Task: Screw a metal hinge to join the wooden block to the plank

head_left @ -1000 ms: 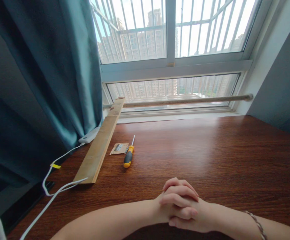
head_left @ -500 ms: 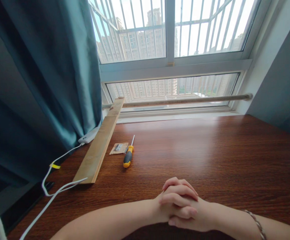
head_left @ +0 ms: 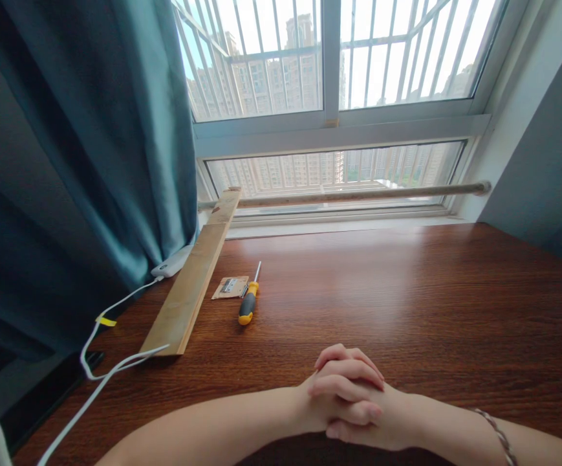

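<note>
My left hand point(head_left: 332, 398) and my right hand point(head_left: 388, 421) are clasped, with fingers interlaced, at the near edge of the desk. Both are closed, and no object shows between them. Beyond them to the left lies a screwdriver point(head_left: 248, 306) with a yellow and black handle, its shaft pointing toward the window. Beside it is a small tan piece of card or wood point(head_left: 218, 291) with a metal hinge point(head_left: 229, 285) on it. A long wooden board point(head_left: 188, 285) lies farther left, its far end at the rail under the window.
The brown wood-grain desk point(head_left: 358, 291) reaches to the barred window. White cables point(head_left: 91, 401) run along the left to a white device point(head_left: 171, 264). A blue curtain point(head_left: 116, 129) hangs at the left, and a horizontal rail point(head_left: 358, 195) crosses below the window.
</note>
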Action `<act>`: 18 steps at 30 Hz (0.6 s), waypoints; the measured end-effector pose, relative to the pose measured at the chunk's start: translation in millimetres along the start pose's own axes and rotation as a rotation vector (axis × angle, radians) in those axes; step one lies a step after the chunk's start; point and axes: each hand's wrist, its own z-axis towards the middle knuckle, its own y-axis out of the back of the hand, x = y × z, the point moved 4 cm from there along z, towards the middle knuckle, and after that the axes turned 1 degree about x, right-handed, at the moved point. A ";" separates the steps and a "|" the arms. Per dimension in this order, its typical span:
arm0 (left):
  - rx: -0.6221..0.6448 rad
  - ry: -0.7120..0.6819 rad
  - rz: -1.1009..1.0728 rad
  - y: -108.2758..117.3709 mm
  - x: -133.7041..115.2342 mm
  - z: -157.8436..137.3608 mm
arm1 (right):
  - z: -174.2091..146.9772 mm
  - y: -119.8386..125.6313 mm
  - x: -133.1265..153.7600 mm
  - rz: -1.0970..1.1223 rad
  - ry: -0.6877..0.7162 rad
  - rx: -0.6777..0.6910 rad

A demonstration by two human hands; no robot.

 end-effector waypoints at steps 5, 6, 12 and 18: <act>0.005 -0.039 0.035 -4.5 3.5 0.1 | -1.1 1.0 1.4 -0.007 -0.047 0.067; 0.000 -0.042 0.037 -4.3 3.7 0.1 | -0.9 1.3 2.2 -0.006 -0.051 0.079; 0.035 -0.033 0.030 -1.7 0.9 0.2 | 1.7 1.6 2.5 0.042 -0.051 0.054; -0.040 -0.007 0.032 -0.1 -0.5 -0.4 | 2.4 1.3 1.7 0.059 -0.036 0.021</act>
